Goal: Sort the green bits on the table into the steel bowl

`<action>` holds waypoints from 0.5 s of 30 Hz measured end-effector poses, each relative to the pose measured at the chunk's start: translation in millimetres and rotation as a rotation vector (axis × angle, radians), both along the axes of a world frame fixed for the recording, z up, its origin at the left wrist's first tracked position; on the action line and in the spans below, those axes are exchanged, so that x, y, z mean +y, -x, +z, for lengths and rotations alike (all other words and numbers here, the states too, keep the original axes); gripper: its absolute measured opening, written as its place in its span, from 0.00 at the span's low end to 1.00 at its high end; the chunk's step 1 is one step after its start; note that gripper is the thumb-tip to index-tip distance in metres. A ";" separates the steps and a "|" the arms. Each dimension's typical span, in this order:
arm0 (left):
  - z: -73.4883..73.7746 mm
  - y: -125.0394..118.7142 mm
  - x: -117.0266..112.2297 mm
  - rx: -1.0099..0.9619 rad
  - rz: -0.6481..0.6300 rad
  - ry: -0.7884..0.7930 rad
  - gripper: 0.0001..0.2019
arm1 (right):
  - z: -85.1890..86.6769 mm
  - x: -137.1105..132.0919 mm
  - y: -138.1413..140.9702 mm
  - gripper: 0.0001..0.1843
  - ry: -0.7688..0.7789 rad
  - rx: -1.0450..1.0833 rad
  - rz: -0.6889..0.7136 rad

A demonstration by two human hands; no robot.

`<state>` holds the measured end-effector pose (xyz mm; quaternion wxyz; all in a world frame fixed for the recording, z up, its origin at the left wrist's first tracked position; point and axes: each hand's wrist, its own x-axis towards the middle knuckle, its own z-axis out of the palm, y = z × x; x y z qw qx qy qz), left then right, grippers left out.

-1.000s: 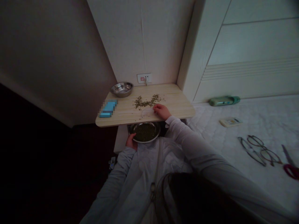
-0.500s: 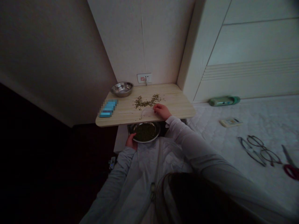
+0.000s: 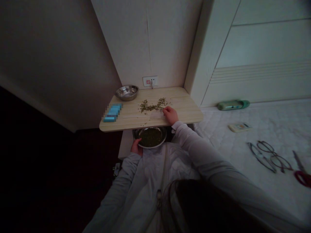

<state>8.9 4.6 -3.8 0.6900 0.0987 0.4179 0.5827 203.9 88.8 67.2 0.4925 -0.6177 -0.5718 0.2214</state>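
Note:
My right hand (image 3: 170,115) rests on a small light wooden table (image 3: 186,106), fingers closed on a pale thin sheet (image 3: 156,113) that lies flat on the tabletop. The sheet's far edge meets a loose pile of small green beans (image 3: 152,105). Several stray beans lie nearer the front edge. Just below that edge my left hand (image 3: 136,148) grips the left rim of a steel bowl (image 3: 160,143) with green beans in it, held against my grey jacket.
An empty steel bowl (image 3: 126,92) stands at the table's back left and a blue flat object (image 3: 112,112) at its left edge. A wall socket (image 3: 150,81) is behind. On the white bed at right lie a green bottle (image 3: 233,105), a white remote (image 3: 240,127), glasses (image 3: 269,156) and scissors (image 3: 301,171).
My right hand has slid a little away from me across the table, bringing the pale sheet up to the bean pile. The left hand and its bowl have not moved.

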 end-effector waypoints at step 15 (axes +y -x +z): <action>15.2 -5.5 -5.0 -0.020 0.023 0.094 0.07 | -2.0 3.3 -1.2 0.08 0.029 0.024 0.090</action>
